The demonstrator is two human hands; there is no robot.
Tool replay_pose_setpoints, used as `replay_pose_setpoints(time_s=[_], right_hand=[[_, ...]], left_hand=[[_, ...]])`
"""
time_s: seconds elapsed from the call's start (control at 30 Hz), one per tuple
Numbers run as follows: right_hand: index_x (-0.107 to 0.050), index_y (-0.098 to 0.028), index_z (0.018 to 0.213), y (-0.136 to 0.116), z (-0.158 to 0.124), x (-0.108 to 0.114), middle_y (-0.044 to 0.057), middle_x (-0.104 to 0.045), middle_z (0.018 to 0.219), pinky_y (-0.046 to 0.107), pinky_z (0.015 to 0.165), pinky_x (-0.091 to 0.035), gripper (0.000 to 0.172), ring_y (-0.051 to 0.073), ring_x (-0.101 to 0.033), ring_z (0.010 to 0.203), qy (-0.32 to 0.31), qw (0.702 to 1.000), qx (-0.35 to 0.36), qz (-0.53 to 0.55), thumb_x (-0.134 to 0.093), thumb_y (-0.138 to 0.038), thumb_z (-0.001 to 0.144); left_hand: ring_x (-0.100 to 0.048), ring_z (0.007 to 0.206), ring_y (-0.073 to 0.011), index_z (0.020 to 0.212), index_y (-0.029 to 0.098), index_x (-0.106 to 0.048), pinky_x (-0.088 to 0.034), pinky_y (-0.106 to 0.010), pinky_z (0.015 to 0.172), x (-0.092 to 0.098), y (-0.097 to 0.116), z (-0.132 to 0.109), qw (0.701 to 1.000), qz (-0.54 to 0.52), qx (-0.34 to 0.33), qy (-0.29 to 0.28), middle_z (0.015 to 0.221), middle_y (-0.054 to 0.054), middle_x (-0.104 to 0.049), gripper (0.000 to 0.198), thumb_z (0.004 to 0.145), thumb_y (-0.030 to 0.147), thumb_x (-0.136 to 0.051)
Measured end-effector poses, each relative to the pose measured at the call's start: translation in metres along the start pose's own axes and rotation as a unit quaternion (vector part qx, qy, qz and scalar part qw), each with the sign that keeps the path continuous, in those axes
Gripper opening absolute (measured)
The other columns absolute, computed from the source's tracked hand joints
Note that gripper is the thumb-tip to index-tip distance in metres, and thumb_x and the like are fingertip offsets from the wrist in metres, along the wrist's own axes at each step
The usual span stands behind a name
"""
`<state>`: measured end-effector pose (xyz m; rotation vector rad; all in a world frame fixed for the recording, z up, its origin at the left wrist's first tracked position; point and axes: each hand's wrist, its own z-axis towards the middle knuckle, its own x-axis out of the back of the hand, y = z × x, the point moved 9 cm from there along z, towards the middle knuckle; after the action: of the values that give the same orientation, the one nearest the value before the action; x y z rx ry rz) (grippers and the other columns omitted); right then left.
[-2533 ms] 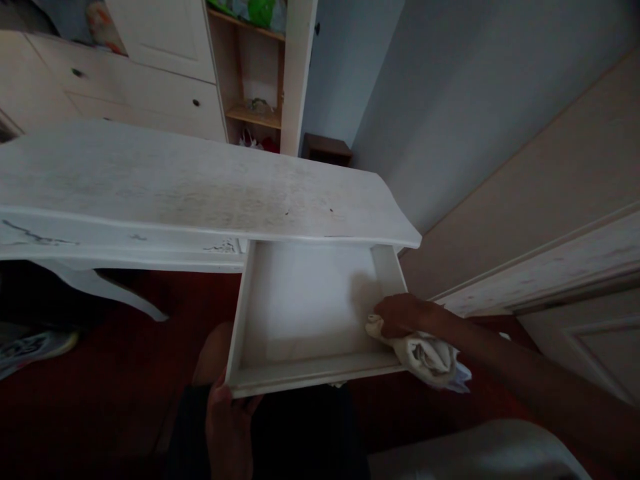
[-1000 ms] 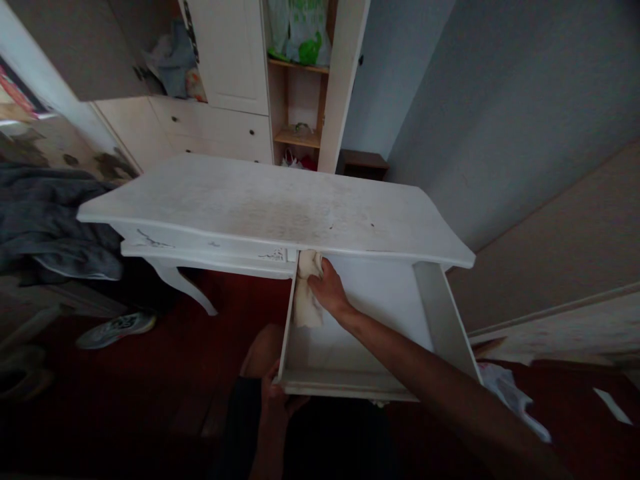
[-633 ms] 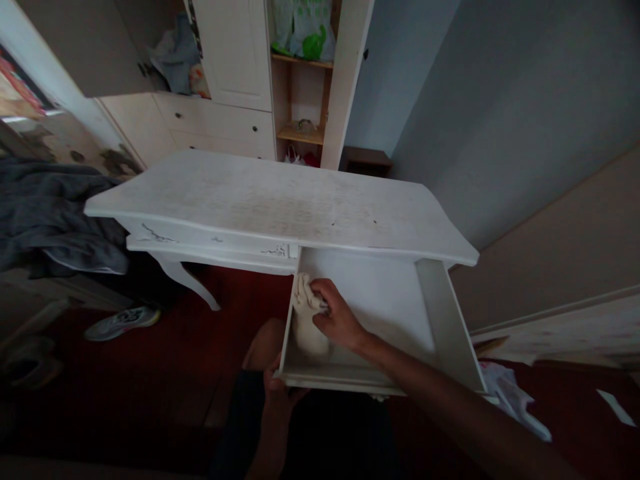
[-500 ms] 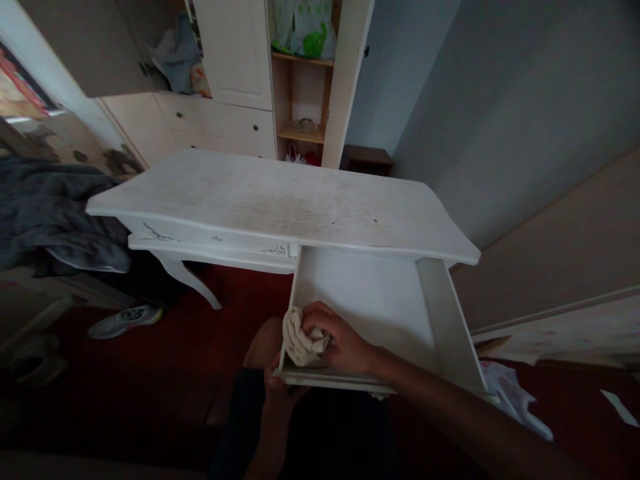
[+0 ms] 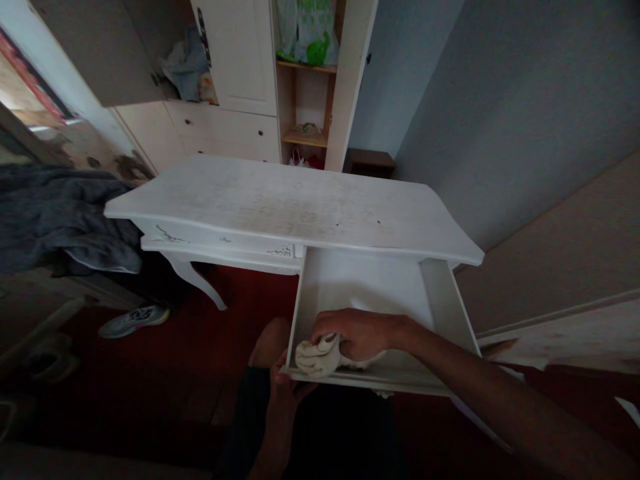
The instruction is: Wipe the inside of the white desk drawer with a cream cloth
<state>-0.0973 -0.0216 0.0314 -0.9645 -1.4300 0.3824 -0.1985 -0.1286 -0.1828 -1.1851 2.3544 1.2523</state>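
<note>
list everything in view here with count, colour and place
table: 1, white with dark smudges, centre
drawer: 1 open, white, table's right front
cloth: 1, cream, drawer's near left corner
cupboard: 1, white, behind table
bags: count unclear, white and green, upper cupboard shelf
fabric: 2 heaps, dark grey at far left, blue-grey in cupboard
box: 1, brown, behind table at right
floor: 1, dark red, under table
shoe: 1 clear, pale grey, floor at left
wall: 1, blue-grey, right
knee: 1, bare, left of drawer
left hand: 1, bare, gripping drawer's near left corner
right hand: 1, bare, holding cloth in drawer
</note>
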Motion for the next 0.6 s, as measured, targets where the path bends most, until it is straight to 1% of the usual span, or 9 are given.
replay_pose_setpoints(time_s=[0.1, 0.13, 0.2, 0.27, 0.37, 0.43, 0.47, 0.53, 0.6], right_hand=[[-0.059, -0.019, 0.130, -0.011, -0.013, 0.019, 0.010, -0.064, 0.124, 0.036, 0.094, -0.051, 0.056, 0.020, -0.064, 0.110, 0.067, 0.995, -0.001, -0.068, -0.053, 0.001, 0.077], [-0.056, -0.020, 0.134, -0.017, -0.015, 0.025, 0.011, -0.062, 0.128, 0.037, 0.095, -0.051, 0.056, 0.021, -0.063, 0.112, 0.109, 0.989, 0.001, -0.103, -0.052, -0.002, 0.081], [-0.052, -0.024, 0.138, -0.034, -0.017, 0.031, 0.012, -0.060, 0.134, 0.039, 0.095, -0.051, 0.052, 0.022, -0.061, 0.116, 0.193, 0.959, 0.010, -0.206, -0.050, -0.007, 0.089], [-0.053, -0.027, 0.136, -0.054, -0.009, 0.020, 0.011, -0.061, 0.133, 0.042, 0.091, -0.050, 0.041, 0.024, -0.060, 0.114, 0.227, 0.918, 0.041, -0.322, -0.051, -0.016, 0.096], [-0.057, -0.025, 0.129, -0.073, 0.013, -0.015, 0.009, -0.067, 0.121, 0.038, 0.076, -0.049, 0.028, 0.024, -0.061, 0.099, 0.172, 0.875, 0.130, -0.434, -0.052, -0.030, 0.101], [-0.058, -0.023, 0.126, -0.070, 0.026, -0.025, 0.008, -0.068, 0.117, 0.035, 0.069, -0.046, 0.026, 0.022, -0.060, 0.093, 0.147, 0.851, 0.169, -0.474, -0.049, -0.030, 0.103], [-0.058, -0.023, 0.126, -0.065, 0.031, -0.022, 0.008, -0.068, 0.118, 0.035, 0.068, -0.046, 0.026, 0.022, -0.060, 0.094, 0.153, 0.839, 0.169, -0.494, -0.048, -0.027, 0.103], [-0.057, -0.024, 0.128, -0.046, 0.040, 0.000, 0.009, -0.067, 0.124, 0.037, 0.072, -0.047, 0.028, 0.023, -0.060, 0.099, 0.189, 0.820, 0.121, -0.527, -0.046, -0.021, 0.103], [-0.057, -0.026, 0.131, -0.022, 0.044, 0.031, 0.011, -0.064, 0.130, 0.042, 0.080, -0.049, 0.034, 0.026, -0.059, 0.107, 0.228, 0.813, 0.035, -0.535, -0.044, -0.015, 0.102]], left_hand=[[-0.068, 0.104, -0.0383, 0.110, 0.027, -0.062, -0.063, -0.055, 0.074, -0.004, 0.006, -0.003, 1.000, 0.002, -0.025, 0.001, 0.109, -0.008, -0.073, 0.086, 0.043, 0.077, -0.084], [-0.069, 0.101, -0.0380, 0.110, 0.027, -0.061, -0.064, -0.054, 0.071, -0.005, 0.006, -0.002, 1.000, 0.004, -0.025, 0.003, 0.107, -0.008, -0.073, 0.090, 0.040, 0.079, -0.084], [-0.070, 0.100, -0.0386, 0.111, 0.027, -0.061, -0.064, -0.054, 0.070, -0.006, 0.004, 0.001, 1.000, 0.009, -0.019, 0.006, 0.107, -0.009, -0.072, 0.091, 0.039, 0.078, -0.084], [-0.067, 0.107, -0.0409, 0.116, 0.028, -0.060, -0.063, -0.056, 0.073, -0.005, 0.000, 0.003, 1.000, 0.008, -0.014, 0.010, 0.114, -0.010, -0.070, 0.089, 0.044, 0.074, -0.085], [-0.060, 0.122, -0.0416, 0.129, 0.034, -0.053, -0.062, -0.057, 0.078, 0.000, -0.004, 0.003, 0.999, 0.002, -0.010, 0.039, 0.132, -0.011, -0.063, 0.084, 0.056, 0.064, -0.084], [-0.058, 0.124, -0.0410, 0.132, 0.035, -0.050, -0.062, -0.057, 0.079, 0.002, -0.004, 0.001, 0.999, 0.003, -0.013, 0.050, 0.136, -0.011, -0.060, 0.082, 0.060, 0.062, -0.081], [-0.059, 0.122, -0.0408, 0.130, 0.033, -0.051, -0.061, -0.057, 0.079, 0.001, -0.003, -0.001, 0.999, 0.007, -0.016, 0.049, 0.135, -0.012, -0.060, 0.082, 0.061, 0.064, -0.080], [-0.062, 0.116, -0.0400, 0.125, 0.028, -0.054, -0.061, -0.056, 0.079, -0.003, 0.000, -0.004, 0.999, 0.013, -0.023, 0.040, 0.129, -0.013, -0.062, 0.082, 0.058, 0.069, -0.079], [-0.064, 0.111, -0.0383, 0.119, 0.025, -0.056, -0.062, -0.053, 0.076, -0.006, 0.005, -0.007, 0.999, 0.017, -0.031, 0.035, 0.123, -0.014, -0.063, 0.083, 0.055, 0.072, -0.079]])
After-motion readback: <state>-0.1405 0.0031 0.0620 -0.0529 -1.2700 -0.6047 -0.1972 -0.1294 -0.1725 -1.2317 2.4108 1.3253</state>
